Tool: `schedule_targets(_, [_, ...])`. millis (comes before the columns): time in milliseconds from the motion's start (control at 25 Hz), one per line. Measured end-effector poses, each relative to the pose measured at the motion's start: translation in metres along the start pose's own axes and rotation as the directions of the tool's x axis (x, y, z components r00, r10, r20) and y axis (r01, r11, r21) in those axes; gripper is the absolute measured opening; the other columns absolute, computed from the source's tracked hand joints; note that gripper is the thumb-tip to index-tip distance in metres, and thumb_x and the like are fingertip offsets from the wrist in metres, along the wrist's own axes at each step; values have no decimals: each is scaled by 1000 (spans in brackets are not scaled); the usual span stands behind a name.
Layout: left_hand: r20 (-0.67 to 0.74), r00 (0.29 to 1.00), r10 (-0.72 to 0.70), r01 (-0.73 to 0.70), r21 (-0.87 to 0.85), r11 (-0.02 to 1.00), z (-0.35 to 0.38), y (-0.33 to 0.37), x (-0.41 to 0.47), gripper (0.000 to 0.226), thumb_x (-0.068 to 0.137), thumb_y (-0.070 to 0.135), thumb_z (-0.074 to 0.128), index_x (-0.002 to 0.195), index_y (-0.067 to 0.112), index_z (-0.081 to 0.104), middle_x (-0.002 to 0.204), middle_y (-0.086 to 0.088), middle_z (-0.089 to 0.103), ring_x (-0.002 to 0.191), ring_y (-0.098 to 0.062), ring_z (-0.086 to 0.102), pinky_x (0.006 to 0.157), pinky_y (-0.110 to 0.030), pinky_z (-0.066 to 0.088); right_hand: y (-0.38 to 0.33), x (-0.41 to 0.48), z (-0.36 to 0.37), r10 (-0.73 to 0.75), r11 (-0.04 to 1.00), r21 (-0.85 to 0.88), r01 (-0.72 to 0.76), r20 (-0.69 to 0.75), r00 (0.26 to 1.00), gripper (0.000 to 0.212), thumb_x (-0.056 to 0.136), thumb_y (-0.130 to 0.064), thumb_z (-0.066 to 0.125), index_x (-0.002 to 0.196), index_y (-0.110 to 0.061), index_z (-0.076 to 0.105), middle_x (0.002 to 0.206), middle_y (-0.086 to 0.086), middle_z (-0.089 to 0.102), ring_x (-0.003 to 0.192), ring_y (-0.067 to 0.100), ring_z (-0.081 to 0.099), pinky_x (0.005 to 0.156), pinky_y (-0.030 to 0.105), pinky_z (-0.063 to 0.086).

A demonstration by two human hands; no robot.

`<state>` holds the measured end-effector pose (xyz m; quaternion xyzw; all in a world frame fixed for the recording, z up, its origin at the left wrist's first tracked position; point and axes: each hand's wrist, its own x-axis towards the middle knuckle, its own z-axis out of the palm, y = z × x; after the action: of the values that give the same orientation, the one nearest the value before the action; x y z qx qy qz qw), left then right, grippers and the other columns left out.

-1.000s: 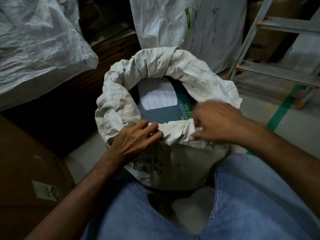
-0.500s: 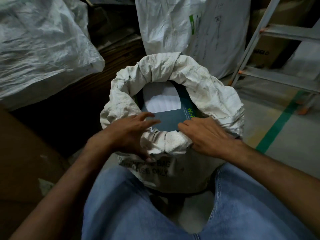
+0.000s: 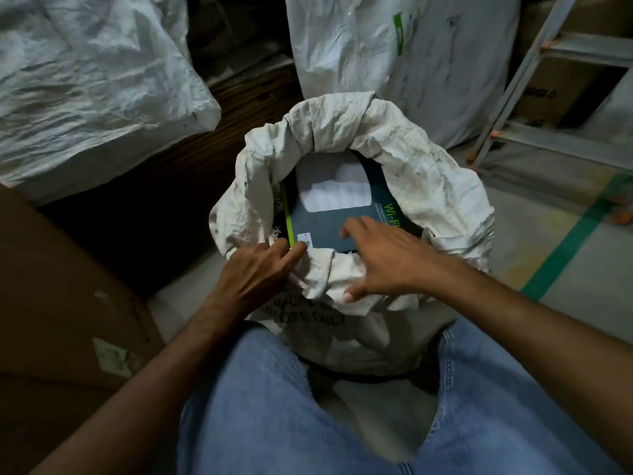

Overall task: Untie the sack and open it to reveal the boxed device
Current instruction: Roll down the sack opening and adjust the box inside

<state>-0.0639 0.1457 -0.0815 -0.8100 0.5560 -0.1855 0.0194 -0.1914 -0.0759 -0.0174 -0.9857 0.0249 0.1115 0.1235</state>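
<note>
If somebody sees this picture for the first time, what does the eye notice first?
First the white sack in the middle, its mouth rolled down around a dark box printed "Wi-Fi". Next, the left hand and right hand on its near rim. A metal ladder stands at upper right.

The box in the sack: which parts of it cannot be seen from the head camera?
- Box near edge, head view: hidden by the sack's rolled rim and right hand.
- "Wi-Fi" lettering: end covered by right hand.
- Small white label: partly covered by the left hand, too small to read.

Creased, rough woven-plastic sack [image 3: 404, 159] (grubby, frayed at the rim) around a smooth matt cardboard box [image 3: 325, 224].
</note>
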Motion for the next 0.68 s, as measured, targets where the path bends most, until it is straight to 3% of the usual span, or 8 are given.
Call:
schedule_targets(80, [95, 995, 2, 7, -94, 996, -9, -5, 5, 70, 68, 21, 83, 129, 20, 49, 94, -10, 64, 68, -33, 68, 45, -36, 45, -10, 16, 17, -36, 999, -5, 36, 8, 999, 66, 72, -48, 83, 120, -19, 47, 107, 3, 64, 97, 31, 64, 68, 35, 40])
schedule_targets(160, [275, 959, -74, 168, -337, 926, -27, -14, 10, 70, 71, 43, 74, 137, 35, 51, 120, 0, 64, 98, -27, 68, 70, -39, 56, -12, 17, 32, -63, 984, -175, 36, -149, 987, 45, 73, -29, 77, 108, -16, 51, 94, 7, 68, 89, 37, 66, 61, 35, 32])
schedule_targets(240, [338, 876, -344, 482, -577, 659, -43, -13, 9, 61, 78, 59, 62, 136, 42, 56, 138, 6, 55, 122, -19, 57, 98, -40, 51, -15, 7, 44, -119, 951, -310, 14, -322, 939, 40, 63, -12, 76, 96, -16, 54, 83, 6, 67, 77, 35, 66, 52, 36, 33])
schedule_targets(320, [191, 633, -751, 715, -516, 472, -43, -2, 12, 69, 81, 70, 64, 142, 40, 51, 156, 1, 33, 145, -23, 33, 115, -50, 34, -23, -4, 68, -154, 929, -370, -18, -430, 890, 33, 64, -4, 71, 89, -18, 55, 76, 4, 60, 68, 30, 62, 49, 36, 40])
schedule_targets(400, [290, 436, -852, 851, -442, 284, -33, 14, 20, 100, 78, 67, 74, 158, 39, 22, 166, -9, 11, 153, -34, 16, 116, -58, 26, -26, -4, 88, -207, 898, -438, -31, -484, 850, 25, 73, -4, 62, 89, -20, 51, 77, 4, 54, 68, 27, 58, 51, 37, 45])
schedule_targets(480, [424, 346, -837, 812, -582, 41, -11, 22, 28, 103, 86, 45, 78, 162, 36, 10, 162, -18, 29, 145, -39, 37, 110, -49, 38, -28, -2, 97, -235, 864, -501, -44, -480, 845, 21, 79, -2, 56, 88, -20, 49, 76, 4, 51, 68, 25, 54, 54, 38, 47])
schedule_targets(600, [418, 127, -900, 542, -789, -290, 11, 3, 34, 57, 96, 17, 65, 150, 25, 47, 142, -13, 59, 126, -35, 59, 98, -31, 46, -30, -10, 109, -314, 814, -581, -6, -448, 837, 18, 81, -4, 57, 85, -19, 49, 74, 4, 50, 66, 25, 50, 58, 39, 47])
schedule_targets(680, [502, 86, -861, 308, -835, -456, 16, -9, 36, 43, 97, 7, 61, 138, 20, 60, 135, -12, 64, 117, -28, 64, 94, -29, 52, -31, -20, 114, -327, 807, -587, 64, -354, 877, 24, 77, -7, 67, 87, -18, 48, 76, 5, 52, 67, 26, 51, 57, 39, 44])
